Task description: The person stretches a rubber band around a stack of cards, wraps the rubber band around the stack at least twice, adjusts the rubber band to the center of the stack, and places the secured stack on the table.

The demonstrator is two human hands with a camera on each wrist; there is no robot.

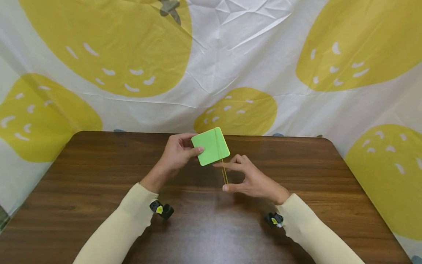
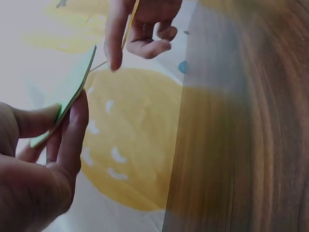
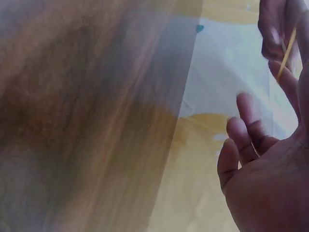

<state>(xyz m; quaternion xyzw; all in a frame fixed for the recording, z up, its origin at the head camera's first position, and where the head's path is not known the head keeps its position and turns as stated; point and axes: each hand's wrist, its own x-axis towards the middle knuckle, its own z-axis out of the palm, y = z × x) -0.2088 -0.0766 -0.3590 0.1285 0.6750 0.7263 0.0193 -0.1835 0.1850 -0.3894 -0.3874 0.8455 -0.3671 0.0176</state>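
Observation:
My left hand pinches a thin, square green card with rounded corners, thumb on its front face and fingers behind. A yellow rubber band runs across the card near its right side and stretches below its lower edge. The right hand has the band drawn out on its spread index finger and thumb. In the left wrist view the card appears nearly edge-on, with the band bending at the right index fingertip. The right wrist view shows the band beside the right hand's loosely bent other fingers.
Both hands are above a dark brown wooden table. Behind it hangs a white cloth with large yellow fruit prints. Each wrist wears a small black camera, the left camera and the right camera, beside cream sleeves.

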